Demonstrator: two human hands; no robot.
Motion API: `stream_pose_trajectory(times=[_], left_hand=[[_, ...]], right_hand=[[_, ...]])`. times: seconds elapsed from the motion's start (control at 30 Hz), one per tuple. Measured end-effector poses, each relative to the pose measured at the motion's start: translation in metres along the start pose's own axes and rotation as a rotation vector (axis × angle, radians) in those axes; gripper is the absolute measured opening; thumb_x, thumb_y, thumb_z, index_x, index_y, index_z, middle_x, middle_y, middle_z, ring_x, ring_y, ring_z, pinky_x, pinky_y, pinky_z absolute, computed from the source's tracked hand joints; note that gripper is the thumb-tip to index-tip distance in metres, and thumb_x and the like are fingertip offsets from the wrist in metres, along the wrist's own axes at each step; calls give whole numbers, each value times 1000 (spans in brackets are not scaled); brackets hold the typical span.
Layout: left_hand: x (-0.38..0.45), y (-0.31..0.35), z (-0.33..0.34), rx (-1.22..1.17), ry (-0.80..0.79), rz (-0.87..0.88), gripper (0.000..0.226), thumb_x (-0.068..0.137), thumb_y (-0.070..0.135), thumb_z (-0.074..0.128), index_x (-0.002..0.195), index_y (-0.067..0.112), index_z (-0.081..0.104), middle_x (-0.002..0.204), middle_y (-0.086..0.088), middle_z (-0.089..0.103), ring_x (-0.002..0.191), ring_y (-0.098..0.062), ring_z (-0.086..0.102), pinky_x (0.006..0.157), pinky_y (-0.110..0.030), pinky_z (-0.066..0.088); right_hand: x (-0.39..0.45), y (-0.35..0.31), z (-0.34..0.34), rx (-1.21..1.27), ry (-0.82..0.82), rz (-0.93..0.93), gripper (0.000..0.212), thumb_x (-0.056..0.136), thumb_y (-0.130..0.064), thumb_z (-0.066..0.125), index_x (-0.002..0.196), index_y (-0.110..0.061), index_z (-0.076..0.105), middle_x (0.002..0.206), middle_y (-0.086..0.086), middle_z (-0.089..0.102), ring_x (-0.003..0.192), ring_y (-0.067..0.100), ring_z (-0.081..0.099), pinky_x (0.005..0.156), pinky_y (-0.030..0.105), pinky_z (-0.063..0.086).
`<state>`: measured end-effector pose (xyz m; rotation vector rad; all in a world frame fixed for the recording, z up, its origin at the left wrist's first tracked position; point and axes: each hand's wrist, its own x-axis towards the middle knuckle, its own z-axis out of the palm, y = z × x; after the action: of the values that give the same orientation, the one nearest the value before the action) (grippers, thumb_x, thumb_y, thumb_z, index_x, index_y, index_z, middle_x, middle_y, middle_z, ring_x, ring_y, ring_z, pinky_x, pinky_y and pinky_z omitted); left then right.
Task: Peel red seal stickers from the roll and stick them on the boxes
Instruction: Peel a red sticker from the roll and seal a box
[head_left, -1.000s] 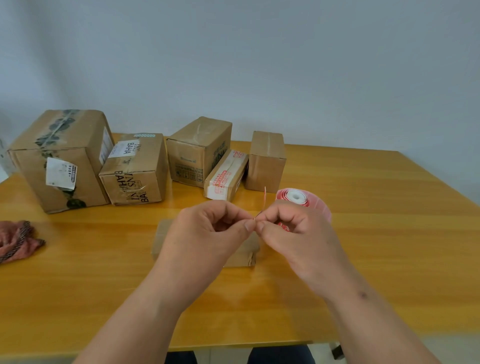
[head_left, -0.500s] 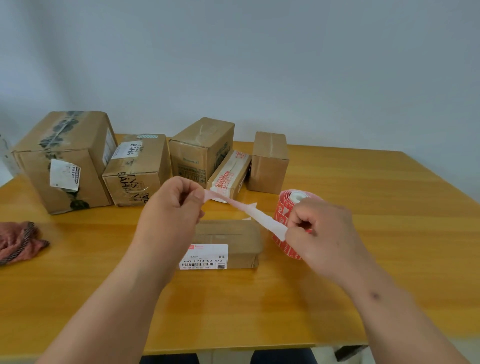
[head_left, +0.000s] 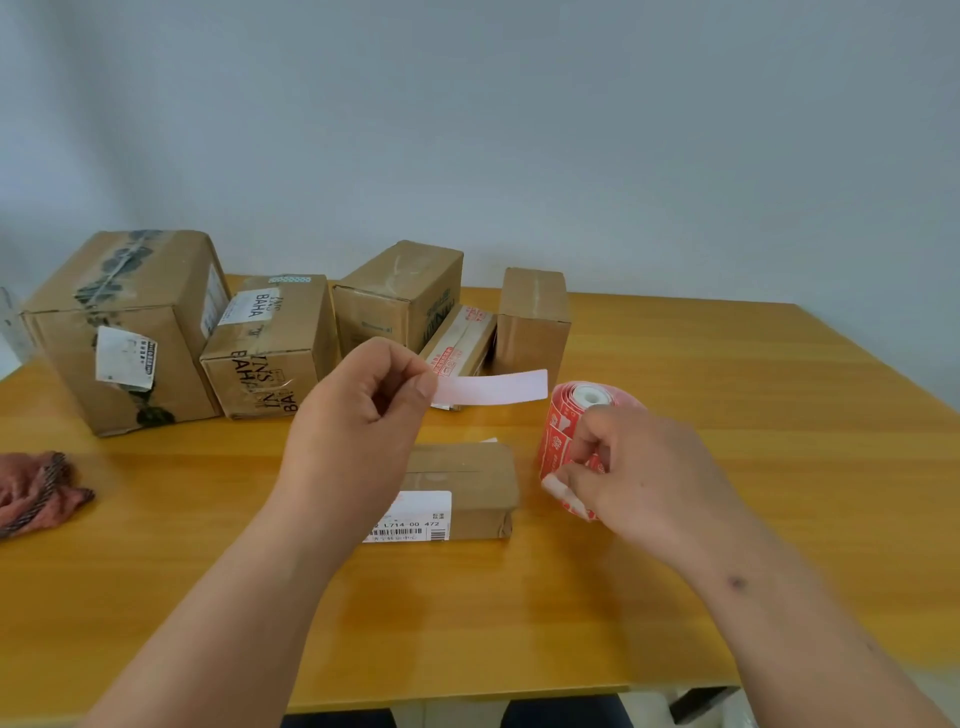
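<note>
- Nearest, flat box (head_left: 457, 486) on the table (head_left: 727, 467), long axis left to right, white label on the near face.
- Right hand (head_left: 639, 467) just right of it, fingers curled on the red sticker roll (head_left: 563, 441), standing on its edge.
- Left hand (head_left: 358, 410) raised above the box, pinching a pale strip (head_left: 493, 387); strip lengthwise, pointing right.
- Farther back, row of five boxes (head_left: 270, 348); pink cloth (head_left: 36, 488) far left.
</note>
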<state>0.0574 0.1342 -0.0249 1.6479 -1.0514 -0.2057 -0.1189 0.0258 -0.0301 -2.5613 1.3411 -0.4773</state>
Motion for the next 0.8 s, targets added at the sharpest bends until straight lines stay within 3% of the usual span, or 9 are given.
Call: stream_pose_trajectory(times=[0.1,0.17,0.23,0.3,0.37,0.43,0.57,0.67,0.8], left_hand=[[-1,0,1,-13,-7,20,16,94,24,57,79,28,60,72,-2,63,66,-19,54,54,-25,45],[-2,0,1,-19,-10,35,17,94,23,57,79,30,61,73,6,66,67,-15,58,56,-23,46],[-3,0,2,-24,-13,49,16,94,21,58,81,30,62,74,12,68,70,-7,61,58,-14,47],[-6,0,3,-8,-9,90,15,93,21,60,82,29,64,77,14,68,76,-2,62,63,-8,45],[-9,-2,4,28,2,154,12,91,22,62,81,28,65,77,13,68,81,-6,62,65,-13,46],[-12,-3,4,68,9,213,9,90,22,64,83,27,66,74,8,68,78,-14,60,65,-23,46],[-16,-4,1,44,-9,223,15,87,16,67,93,30,71,84,16,71,85,-2,63,66,-9,47],[-17,-4,-1,-128,-79,54,29,92,16,61,116,32,66,99,25,71,95,2,64,78,-9,50],[-16,-3,-3,-404,-78,-114,26,95,34,48,114,33,65,102,7,74,102,-8,67,94,-35,48]], right_hand=[[0,-6,-1,53,-78,3,2,89,-33,61,88,-34,62,93,-22,52,79,5,51,56,19,35],[1,-8,-1,162,-55,-5,9,93,-31,56,91,-36,63,82,-17,55,81,6,51,57,16,36],[2,-12,-4,460,-17,54,14,97,-31,50,93,-30,63,72,-6,65,78,11,57,60,20,40],[2,-19,-9,947,-139,224,27,97,-39,48,105,-18,65,73,9,71,62,19,61,56,29,43],[2,-23,-14,1297,-331,335,51,87,-54,50,108,-10,65,76,20,69,56,24,60,52,31,42],[4,-23,-15,1434,-415,348,54,78,-51,58,103,-4,68,75,19,67,55,23,59,51,29,42],[4,-24,-11,1360,-271,224,15,85,-2,64,98,-4,69,75,13,69,60,16,60,55,26,48],[2,-27,-8,1160,-152,130,25,86,-2,66,106,-17,67,78,7,74,70,17,68,68,30,54],[0,-32,-7,963,-86,65,22,87,-12,67,106,-24,64,82,-4,76,76,10,71,79,28,54]])
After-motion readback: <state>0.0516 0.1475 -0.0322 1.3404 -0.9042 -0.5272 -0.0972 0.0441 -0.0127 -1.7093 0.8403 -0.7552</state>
